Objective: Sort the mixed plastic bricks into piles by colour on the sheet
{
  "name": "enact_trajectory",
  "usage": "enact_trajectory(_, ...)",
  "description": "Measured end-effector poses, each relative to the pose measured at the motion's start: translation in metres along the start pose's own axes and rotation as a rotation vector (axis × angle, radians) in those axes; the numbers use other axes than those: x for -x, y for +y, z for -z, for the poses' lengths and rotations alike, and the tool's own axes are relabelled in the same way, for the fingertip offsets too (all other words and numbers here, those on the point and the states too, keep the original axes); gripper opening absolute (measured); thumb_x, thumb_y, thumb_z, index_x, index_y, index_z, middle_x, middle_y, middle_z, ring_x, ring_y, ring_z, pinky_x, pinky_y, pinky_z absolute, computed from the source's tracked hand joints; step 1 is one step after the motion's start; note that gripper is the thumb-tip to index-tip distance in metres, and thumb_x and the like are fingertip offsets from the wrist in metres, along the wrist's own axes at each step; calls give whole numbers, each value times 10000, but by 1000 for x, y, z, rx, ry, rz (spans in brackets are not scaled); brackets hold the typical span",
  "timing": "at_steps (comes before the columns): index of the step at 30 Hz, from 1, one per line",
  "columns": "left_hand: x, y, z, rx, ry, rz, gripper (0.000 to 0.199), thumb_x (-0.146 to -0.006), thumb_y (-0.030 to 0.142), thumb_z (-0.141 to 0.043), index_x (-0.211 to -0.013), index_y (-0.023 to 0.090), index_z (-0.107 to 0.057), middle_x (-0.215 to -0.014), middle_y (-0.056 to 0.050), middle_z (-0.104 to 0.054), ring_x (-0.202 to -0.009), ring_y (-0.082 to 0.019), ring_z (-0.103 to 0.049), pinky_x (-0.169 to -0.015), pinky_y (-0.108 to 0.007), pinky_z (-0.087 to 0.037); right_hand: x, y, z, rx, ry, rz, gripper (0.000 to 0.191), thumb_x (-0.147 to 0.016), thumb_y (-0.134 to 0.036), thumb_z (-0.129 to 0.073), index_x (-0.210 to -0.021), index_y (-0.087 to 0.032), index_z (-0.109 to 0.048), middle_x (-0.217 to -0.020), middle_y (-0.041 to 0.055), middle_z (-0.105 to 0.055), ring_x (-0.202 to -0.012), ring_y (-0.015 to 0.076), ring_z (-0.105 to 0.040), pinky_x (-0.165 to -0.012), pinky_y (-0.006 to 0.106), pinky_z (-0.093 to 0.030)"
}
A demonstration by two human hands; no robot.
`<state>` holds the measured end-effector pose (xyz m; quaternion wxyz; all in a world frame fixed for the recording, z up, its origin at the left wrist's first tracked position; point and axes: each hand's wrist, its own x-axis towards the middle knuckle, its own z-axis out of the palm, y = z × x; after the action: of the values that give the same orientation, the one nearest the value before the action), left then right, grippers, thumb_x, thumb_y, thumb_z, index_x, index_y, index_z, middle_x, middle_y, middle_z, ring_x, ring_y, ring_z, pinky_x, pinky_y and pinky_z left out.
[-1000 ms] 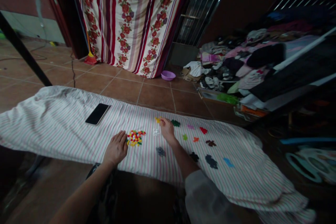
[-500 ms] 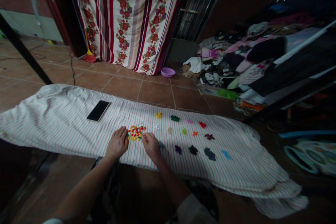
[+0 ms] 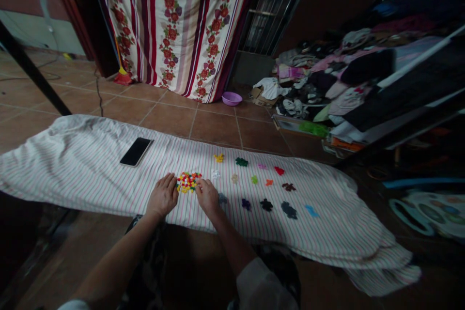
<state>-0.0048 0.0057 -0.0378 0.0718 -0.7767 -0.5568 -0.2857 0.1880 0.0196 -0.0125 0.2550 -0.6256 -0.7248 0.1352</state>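
Observation:
A mixed pile of small red, yellow, white, orange and green pieces (image 3: 188, 182) lies on a striped cloth (image 3: 98, 174). My left hand (image 3: 163, 196) rests flat at the pile's left edge, fingers stretched out and holding nothing. At the right edge, my right hand (image 3: 208, 197) has its fingertips pinched together; whatever they hold is too small to make out. Just beyond that hand sit white pieces (image 3: 215, 174) and, partly behind it, grey-blue pieces (image 3: 223, 198). Other single-colour heaps stand further right, among them yellow (image 3: 219, 157), dark green (image 3: 241, 161), black (image 3: 266, 204) and light blue (image 3: 311, 210).
A dark-screened phone (image 3: 136, 151) lies on the cloth to the left. Past the cloth are a tiled floor, a purple basin (image 3: 231, 99), a flowered curtain (image 3: 174, 24) and a broom (image 3: 122, 76). Heaped clothes (image 3: 308, 75) fill the right side.
My right hand has shifted slightly at the pile's right edge, its fingers still pinched. The left hand stays in place. The view has moved very slightly.

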Motion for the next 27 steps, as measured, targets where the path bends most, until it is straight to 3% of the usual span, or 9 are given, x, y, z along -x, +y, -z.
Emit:
enact_trajectory(11,0,-1,0,11,-17,7,401,-875,223,-411,-1230,134,-577,-1302,-167,-591,-1271,-285,-504,-1030,-478,-451,3,4,-8,5,79,-18,140,-838,-120,-505,-861,-199,-619,-865,45,-651,-835,175,-608,-742,247,-425)
enact_trajectory(20,0,0,2,-10,-8,-8,380,-878,218,-402,-1200,119,-578,-1287,-168,-599,-1252,-279,-517,-1019,-453,-452,-2,4,-4,20,6,-19,163,-814,-97,-509,-848,-210,-620,-865,54,-654,-840,183,-613,-741,252,-432)
enact_trajectory(27,0,0,1,-19,6,-15,373,-878,218,-409,-1194,116,-580,-1285,-165,-601,-1253,-279,-517,-1018,-449,-453,2,5,-3,-5,23,-21,149,-824,-116,-497,-868,-193,-617,-870,56,-652,-838,181,-623,-760,253,-448)
